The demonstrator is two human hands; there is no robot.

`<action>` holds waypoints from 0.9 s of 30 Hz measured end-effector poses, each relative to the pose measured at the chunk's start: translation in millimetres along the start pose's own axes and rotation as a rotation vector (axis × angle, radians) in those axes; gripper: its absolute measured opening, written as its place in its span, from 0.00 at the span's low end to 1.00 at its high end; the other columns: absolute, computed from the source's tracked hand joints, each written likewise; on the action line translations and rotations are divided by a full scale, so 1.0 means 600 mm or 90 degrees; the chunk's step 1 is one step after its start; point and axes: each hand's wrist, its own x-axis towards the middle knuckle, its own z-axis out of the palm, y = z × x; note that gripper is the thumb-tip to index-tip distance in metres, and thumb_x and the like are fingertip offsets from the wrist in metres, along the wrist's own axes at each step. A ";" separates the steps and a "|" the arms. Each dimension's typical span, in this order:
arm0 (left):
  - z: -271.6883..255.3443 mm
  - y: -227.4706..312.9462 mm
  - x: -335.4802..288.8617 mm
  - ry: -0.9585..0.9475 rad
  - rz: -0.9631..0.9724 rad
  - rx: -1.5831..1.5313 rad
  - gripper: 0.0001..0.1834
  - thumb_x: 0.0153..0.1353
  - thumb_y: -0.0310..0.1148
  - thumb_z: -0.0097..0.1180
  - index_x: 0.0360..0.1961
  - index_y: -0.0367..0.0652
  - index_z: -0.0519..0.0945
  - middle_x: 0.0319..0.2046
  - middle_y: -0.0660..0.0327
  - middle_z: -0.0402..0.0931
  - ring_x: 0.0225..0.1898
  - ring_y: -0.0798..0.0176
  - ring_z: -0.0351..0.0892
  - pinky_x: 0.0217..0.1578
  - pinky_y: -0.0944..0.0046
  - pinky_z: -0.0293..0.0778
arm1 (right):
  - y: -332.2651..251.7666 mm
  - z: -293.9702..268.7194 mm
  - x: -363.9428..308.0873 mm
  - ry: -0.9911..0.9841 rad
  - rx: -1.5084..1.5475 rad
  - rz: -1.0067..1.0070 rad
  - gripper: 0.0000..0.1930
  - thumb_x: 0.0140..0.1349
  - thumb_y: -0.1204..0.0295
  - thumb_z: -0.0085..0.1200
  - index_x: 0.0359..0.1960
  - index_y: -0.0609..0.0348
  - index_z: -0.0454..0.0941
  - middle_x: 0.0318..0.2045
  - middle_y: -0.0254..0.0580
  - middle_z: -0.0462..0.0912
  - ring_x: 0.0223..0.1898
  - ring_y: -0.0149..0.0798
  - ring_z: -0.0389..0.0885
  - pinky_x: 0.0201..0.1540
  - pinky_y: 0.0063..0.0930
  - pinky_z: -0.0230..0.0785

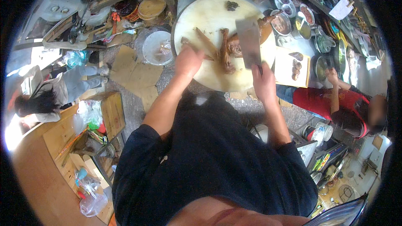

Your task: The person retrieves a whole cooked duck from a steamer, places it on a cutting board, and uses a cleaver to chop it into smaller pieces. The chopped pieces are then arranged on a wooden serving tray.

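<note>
A round pale chopping board (201, 10) lies in front of me with browned roast poultry on it. My right hand (264, 84) grips the handle of a cleaver (250, 44), its broad blade over the board's right side. Behind the blade shows a larger roast bird portion (264, 32), partly hidden. To its left lies a long brown bony piece (226, 52). At the board's left, my left hand (188, 61) is closed around a brown piece of meat (184, 42), most of it under the fingers. A lighter strip (205, 41) slants close by, and a small dark lump (231, 5) sits at the far edge.
A cutting board with dark meat pieces (303, 75) adjoins on the right, below several bowls (281, 24) of food. A white bucket (157, 47) stands left. A person in red (322, 104) works at right; another person (69, 84) is at far left.
</note>
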 end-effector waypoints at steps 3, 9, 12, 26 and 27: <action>-0.003 0.057 -0.021 -0.029 -0.010 0.058 0.53 0.69 0.62 0.63 0.72 0.20 0.63 0.48 0.31 0.86 0.53 0.37 0.89 0.55 0.45 0.84 | 0.052 -0.024 -0.088 -0.104 -0.003 0.095 0.13 0.79 0.63 0.56 0.47 0.63 0.77 0.35 0.72 0.85 0.40 0.76 0.84 0.41 0.59 0.77; 0.065 0.116 -0.053 -0.078 0.106 0.072 0.63 0.58 0.53 0.76 0.80 0.27 0.51 0.68 0.21 0.63 0.54 0.32 0.86 0.55 0.45 0.85 | 0.116 0.017 -0.157 -0.146 -0.070 0.101 0.14 0.79 0.62 0.55 0.45 0.62 0.76 0.33 0.74 0.84 0.41 0.78 0.83 0.41 0.63 0.77; 0.084 0.101 -0.016 -0.114 0.130 -0.001 0.56 0.56 0.38 0.76 0.78 0.29 0.56 0.64 0.25 0.70 0.50 0.33 0.87 0.51 0.44 0.86 | 0.111 0.054 -0.140 -0.171 -0.054 0.071 0.16 0.80 0.60 0.52 0.48 0.62 0.78 0.33 0.74 0.84 0.40 0.80 0.82 0.42 0.64 0.77; -0.018 0.133 0.056 -0.043 0.254 0.053 0.36 0.66 0.31 0.62 0.76 0.54 0.70 0.81 0.39 0.55 0.76 0.38 0.65 0.71 0.39 0.66 | 0.066 0.097 -0.050 -0.187 0.253 0.171 0.15 0.83 0.63 0.52 0.37 0.59 0.75 0.24 0.30 0.72 0.21 0.24 0.66 0.23 0.22 0.60; -0.016 0.129 0.058 -0.023 0.261 0.041 0.33 0.68 0.32 0.61 0.74 0.56 0.73 0.81 0.41 0.56 0.77 0.38 0.64 0.72 0.37 0.63 | 0.065 0.087 -0.053 -0.171 0.280 0.174 0.15 0.83 0.64 0.52 0.37 0.59 0.76 0.23 0.30 0.71 0.20 0.23 0.65 0.21 0.22 0.58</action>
